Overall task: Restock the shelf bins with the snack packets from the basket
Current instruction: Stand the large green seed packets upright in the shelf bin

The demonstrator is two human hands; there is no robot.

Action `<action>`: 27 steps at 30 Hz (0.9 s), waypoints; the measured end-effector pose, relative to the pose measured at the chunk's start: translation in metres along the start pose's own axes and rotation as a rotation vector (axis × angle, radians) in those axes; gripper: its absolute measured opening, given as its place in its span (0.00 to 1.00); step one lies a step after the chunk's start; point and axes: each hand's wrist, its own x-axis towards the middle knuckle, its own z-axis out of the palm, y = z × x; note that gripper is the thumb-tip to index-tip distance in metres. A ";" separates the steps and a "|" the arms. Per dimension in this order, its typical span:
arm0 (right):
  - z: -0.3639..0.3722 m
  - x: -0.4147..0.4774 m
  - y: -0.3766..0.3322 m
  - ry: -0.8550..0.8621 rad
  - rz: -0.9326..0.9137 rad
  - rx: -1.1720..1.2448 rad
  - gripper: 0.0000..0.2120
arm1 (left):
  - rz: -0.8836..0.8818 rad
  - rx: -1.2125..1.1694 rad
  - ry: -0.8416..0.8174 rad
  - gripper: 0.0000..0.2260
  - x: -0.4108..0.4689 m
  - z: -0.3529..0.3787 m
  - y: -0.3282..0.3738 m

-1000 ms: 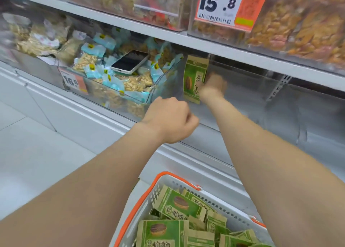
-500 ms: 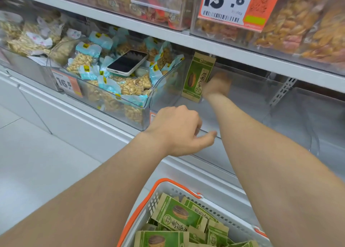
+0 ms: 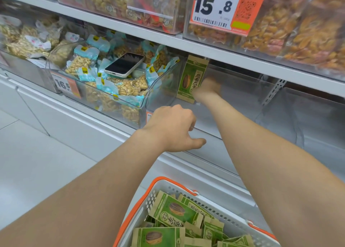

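Note:
My right hand (image 3: 206,90) reaches deep into a clear plastic shelf bin (image 3: 242,123) and holds a green and tan snack packet (image 3: 191,78) upright near the bin's left wall. My left hand (image 3: 175,129) grips the bin's front rim with curled fingers, thumb pointing right. At the bottom stands a white basket with an orange rim (image 3: 149,192), holding several more green packets (image 3: 173,211).
Left of the clear bin is a bin of peanut packets (image 3: 112,90) with a smartphone (image 3: 124,64) lying on top. Price tags read 16.5 (image 3: 64,84) and 15.8 (image 3: 222,7). An upper shelf (image 3: 205,47) carries bins of orange snacks. White floor lies at the left.
My right hand has held the packet inside the bin throughout. My left hand moved from a free fist to gripping the bin's front rim, thumb extended. The view shifted slightly.

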 end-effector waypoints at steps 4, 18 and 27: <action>-0.033 -0.064 0.001 0.005 -0.370 0.089 0.14 | -0.089 -0.063 0.032 0.30 -0.005 -0.009 0.011; -0.100 -0.281 0.145 -0.739 -0.787 -0.709 0.09 | 0.127 0.046 -0.585 0.08 -0.087 -0.005 0.100; -0.049 -0.327 0.215 -0.974 -0.677 -1.164 0.11 | 0.220 0.270 -0.993 0.15 -0.128 0.060 0.150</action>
